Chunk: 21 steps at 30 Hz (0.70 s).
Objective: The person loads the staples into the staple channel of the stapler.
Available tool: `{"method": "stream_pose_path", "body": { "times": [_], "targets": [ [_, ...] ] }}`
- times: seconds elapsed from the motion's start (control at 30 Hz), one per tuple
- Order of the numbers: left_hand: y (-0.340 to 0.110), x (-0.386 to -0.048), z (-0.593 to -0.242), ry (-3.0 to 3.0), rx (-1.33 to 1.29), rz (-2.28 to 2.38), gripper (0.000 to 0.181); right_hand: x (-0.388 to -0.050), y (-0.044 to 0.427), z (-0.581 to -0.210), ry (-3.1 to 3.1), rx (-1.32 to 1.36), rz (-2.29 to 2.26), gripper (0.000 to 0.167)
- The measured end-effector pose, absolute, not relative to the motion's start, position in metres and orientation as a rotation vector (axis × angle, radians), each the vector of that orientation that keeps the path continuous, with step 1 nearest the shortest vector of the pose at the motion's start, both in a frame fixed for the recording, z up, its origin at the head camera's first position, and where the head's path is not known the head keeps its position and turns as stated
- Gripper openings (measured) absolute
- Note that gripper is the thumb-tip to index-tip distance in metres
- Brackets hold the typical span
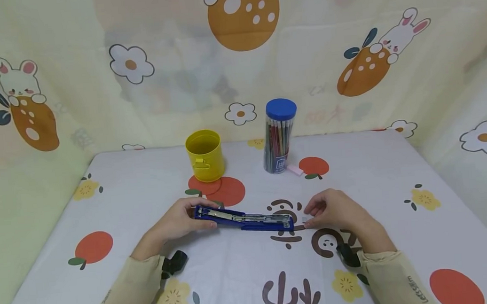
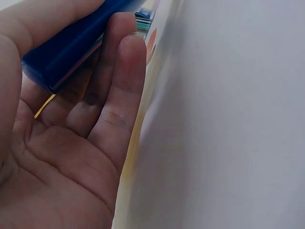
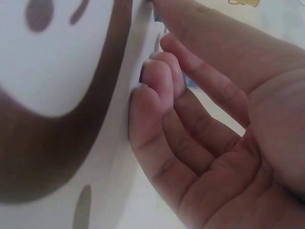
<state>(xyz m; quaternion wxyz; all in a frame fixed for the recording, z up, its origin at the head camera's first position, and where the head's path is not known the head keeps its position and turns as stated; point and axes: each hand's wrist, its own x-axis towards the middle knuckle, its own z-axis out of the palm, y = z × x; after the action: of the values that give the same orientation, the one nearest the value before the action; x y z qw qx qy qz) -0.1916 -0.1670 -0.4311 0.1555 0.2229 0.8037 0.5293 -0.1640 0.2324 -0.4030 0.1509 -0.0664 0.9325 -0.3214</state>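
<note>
Up front, two beige sleeves [image 1: 126,292]! Left hand [image 1: 182,218], thumb and fingers clamped on one end of the blue stapler [image 1: 265,222], which stretches wide open between the hands. Just off its other end, the right hand [image 1: 336,211], fingers bent; whether they pinch anything, I can't tell. Farther back, a yellow bucket [image 1: 206,160], and right of it a blue-lidded pencil jar [image 1: 276,142].

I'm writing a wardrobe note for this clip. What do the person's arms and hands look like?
The left sleeve and right sleeve are beige, marked with small dark lettering. A black device sits at each wrist. The left hand and right hand are gloveless.
</note>
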Motion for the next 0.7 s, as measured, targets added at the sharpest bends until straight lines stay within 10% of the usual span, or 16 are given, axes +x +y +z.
{"method": "stream_pose_path", "body": {
  "times": [0.7],
  "targets": [
    [-0.1665, -0.1901, -0.4304, 2.306, 0.606, 1.512, 0.039, -0.1624, 0.2313, -0.4017, 2.634, -0.21, -0.969, 0.013]
  ]
}}
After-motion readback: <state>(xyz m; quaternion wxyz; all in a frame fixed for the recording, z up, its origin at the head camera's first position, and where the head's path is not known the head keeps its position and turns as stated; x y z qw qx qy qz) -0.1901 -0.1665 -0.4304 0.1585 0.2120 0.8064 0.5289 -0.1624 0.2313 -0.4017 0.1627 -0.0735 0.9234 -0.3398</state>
